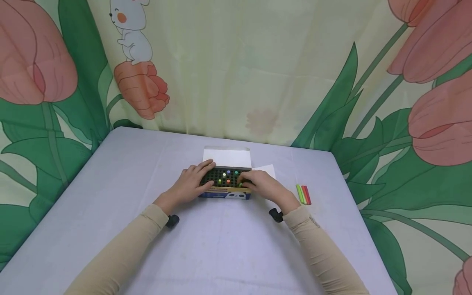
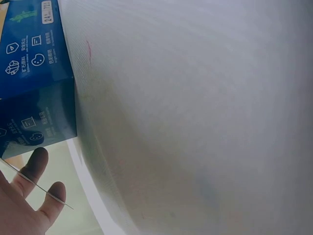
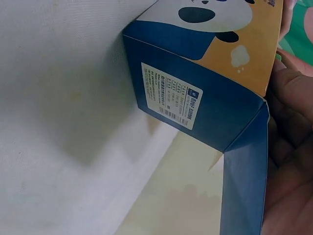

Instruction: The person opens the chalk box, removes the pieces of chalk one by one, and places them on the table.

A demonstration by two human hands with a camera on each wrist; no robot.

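Observation:
An open box (image 1: 225, 192) with a panda on its front stands on the table, blue and orange in the right wrist view. Its black holed rack (image 1: 210, 177) holds several coloured chalk sticks, among them a white chalk stick (image 1: 224, 175) and an orange chalk stick (image 1: 228, 182). My left hand (image 1: 189, 182) rests at the box's left end, thumb by the front edge and fingers towards the back. At the rack's right front, my right hand (image 1: 263, 185) pinches a green chalk stick (image 1: 240, 184), mostly hidden by the fingers.
Several loose chalk sticks, green and red (image 1: 305, 194), lie on the table right of my right hand. The box's lid (image 1: 226, 157) is folded back, and a white side flap (image 1: 269, 169) sticks out right. A printed curtain (image 1: 236, 73) hangs behind the white tablecloth (image 1: 217, 246).

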